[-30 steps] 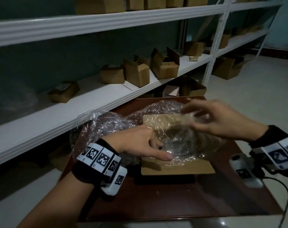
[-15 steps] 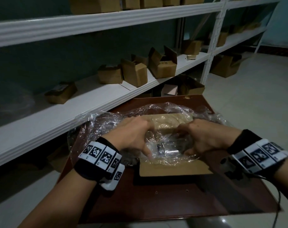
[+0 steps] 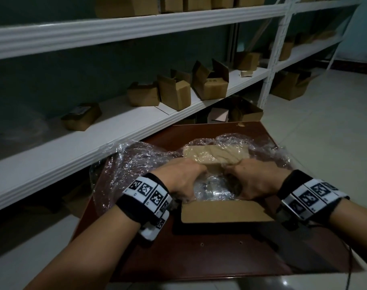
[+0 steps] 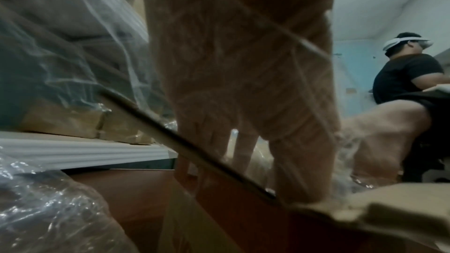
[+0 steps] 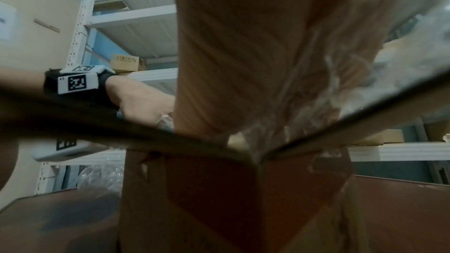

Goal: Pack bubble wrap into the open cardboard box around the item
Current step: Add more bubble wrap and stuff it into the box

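An open cardboard box (image 3: 224, 212) stands on a brown table, its near flap folded out toward me. Clear bubble wrap (image 3: 126, 164) fills its mouth and spills over the left and far sides. My left hand (image 3: 182, 178) and right hand (image 3: 253, 181) press side by side into the box on the wrap. In the left wrist view my left hand's fingers (image 4: 246, 147) reach straight down past the box edge (image 4: 389, 209), with the right hand (image 4: 380, 132) beside them. The right wrist view shows my right hand (image 5: 255, 45) going down behind the box corner (image 5: 194, 199). A shiny item (image 3: 216, 192) shows dimly under the wrap.
The table (image 3: 199, 258) stands against a white shelf (image 3: 94, 143) that carries several small cardboard boxes (image 3: 210, 84). More boxes lie beneath it. A dark flat object (image 3: 293, 248) lies at the table's near right. Tiled floor is on the right. Another person (image 4: 404, 76) is nearby.
My right hand has come down from above the far flap into the box. Both hands have pushed deeper and closer together, and the wrap is pressed lower.
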Demonstrator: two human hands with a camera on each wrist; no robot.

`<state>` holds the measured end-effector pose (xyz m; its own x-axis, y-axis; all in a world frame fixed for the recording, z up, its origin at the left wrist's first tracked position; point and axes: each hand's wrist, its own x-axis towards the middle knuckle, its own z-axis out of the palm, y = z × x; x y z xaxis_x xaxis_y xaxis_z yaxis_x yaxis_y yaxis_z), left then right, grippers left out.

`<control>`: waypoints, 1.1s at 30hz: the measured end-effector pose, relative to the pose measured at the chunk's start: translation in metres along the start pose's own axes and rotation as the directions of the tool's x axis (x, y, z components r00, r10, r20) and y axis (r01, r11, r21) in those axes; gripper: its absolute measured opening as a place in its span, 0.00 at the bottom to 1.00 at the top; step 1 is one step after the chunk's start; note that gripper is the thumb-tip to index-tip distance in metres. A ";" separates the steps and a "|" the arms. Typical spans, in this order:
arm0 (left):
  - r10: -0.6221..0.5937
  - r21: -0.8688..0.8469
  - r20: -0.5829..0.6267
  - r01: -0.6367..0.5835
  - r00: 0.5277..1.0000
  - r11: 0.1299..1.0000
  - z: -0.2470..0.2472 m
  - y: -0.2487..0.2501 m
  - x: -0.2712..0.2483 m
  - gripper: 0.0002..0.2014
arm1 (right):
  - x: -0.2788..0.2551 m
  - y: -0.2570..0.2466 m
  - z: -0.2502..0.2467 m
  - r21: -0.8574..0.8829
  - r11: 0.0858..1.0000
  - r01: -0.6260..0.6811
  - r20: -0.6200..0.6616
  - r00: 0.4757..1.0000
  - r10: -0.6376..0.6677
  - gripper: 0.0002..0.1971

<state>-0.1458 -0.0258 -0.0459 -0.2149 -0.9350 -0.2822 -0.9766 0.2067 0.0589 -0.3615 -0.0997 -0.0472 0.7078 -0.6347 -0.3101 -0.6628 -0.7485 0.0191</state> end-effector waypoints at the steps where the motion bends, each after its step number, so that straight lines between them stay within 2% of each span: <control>1: -0.004 0.006 0.003 0.004 1.000 1.000 0.002 0.001 0.001 0.25 | 0.001 -0.001 0.001 -0.016 1.000 -0.005 -0.004 1.000 0.005 0.28; 3: -0.018 0.014 0.008 0.018 1.000 1.000 0.006 0.002 0.004 0.23 | 0.002 -0.002 0.003 -0.048 0.999 -0.020 -0.010 1.000 0.019 0.30; 7: -0.021 0.009 0.023 0.021 1.000 1.000 0.013 0.001 0.005 0.24 | 0.001 -0.004 0.003 -0.052 0.999 -0.007 -0.007 1.000 0.006 0.30; 10: -0.014 0.016 0.030 0.014 0.999 1.000 0.013 0.003 0.003 0.25 | 0.000 -0.006 0.003 -0.029 0.999 0.023 -0.050 0.998 -0.024 0.32; 14: 0.049 -0.019 0.045 -0.049 0.998 0.999 0.001 0.003 -0.009 0.30 | -0.003 -0.008 0.002 -0.030 0.999 0.043 -0.071 0.996 -0.045 0.29; 16: 0.073 -0.138 -0.013 -0.074 0.997 0.988 -0.017 -0.001 -0.019 0.27 | -0.004 -0.008 0.002 -0.047 0.998 0.046 -0.083 0.995 -0.050 0.28; 18: 0.031 -0.203 -0.191 -0.070 0.981 0.977 -0.036 -0.009 -0.030 0.23 | -0.004 -0.006 0.003 -0.057 0.997 0.047 -0.080 0.995 -0.052 0.28; 20: -0.070 -0.178 -0.367 0.004 0.928 0.984 -0.052 -0.018 -0.040 0.26 | -0.003 -0.005 0.004 -0.068 0.997 0.046 -0.085 0.995 -0.052 0.29; 21: -0.134 -0.158 -0.408 0.075 0.903 0.985 -0.055 -0.024 -0.043 0.31 | -0.003 -0.004 0.004 -0.072 0.996 0.052 -0.093 0.994 -0.058 0.30; 23: -0.260 -0.124 -0.367 0.230 0.893 0.965 -0.058 -0.033 -0.046 0.43 | -0.003 -0.004 0.004 -0.070 0.996 0.055 -0.106 0.992 -0.062 0.32; 25: -0.330 -0.125 -0.242 0.308 0.912 0.943 -0.053 -0.039 -0.046 0.50 | -0.004 -0.004 0.003 -0.083 0.995 0.052 -0.103 0.993 -0.061 0.33; 26: -0.326 -0.144 -0.198 0.302 0.924 0.943 -0.049 -0.039 -0.045 0.49 | -0.005 -0.005 0.002 -0.095 0.994 0.053 -0.099 0.993 -0.062 0.32; 28: -0.268 -0.180 -0.192 0.234 0.944 0.955 -0.043 -0.036 -0.044 0.40 | -0.006 -0.005 0.002 -0.087 0.995 0.050 -0.092 0.994 -0.058 0.31; 31: -0.164 -0.128 -0.296 0.131 0.941 0.983 -0.040 -0.025 -0.040 0.23 | -0.005 -0.004 0.004 -0.041 0.997 0.059 -0.110 0.992 -0.064 0.29; 33: -0.084 -0.126 -0.355 0.041 0.931 0.991 -0.038 -0.019 -0.036 0.15 | -0.004 -0.005 0.004 -0.014 0.997 0.070 -0.115 0.991 -0.071 0.28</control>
<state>-0.1201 -0.0073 -0.0002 -0.1195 -0.9902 0.0718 -0.9773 0.1300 0.1672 -0.3621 -0.0926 -0.0495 0.7766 -0.5975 -0.1995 -0.6081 -0.7938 0.0105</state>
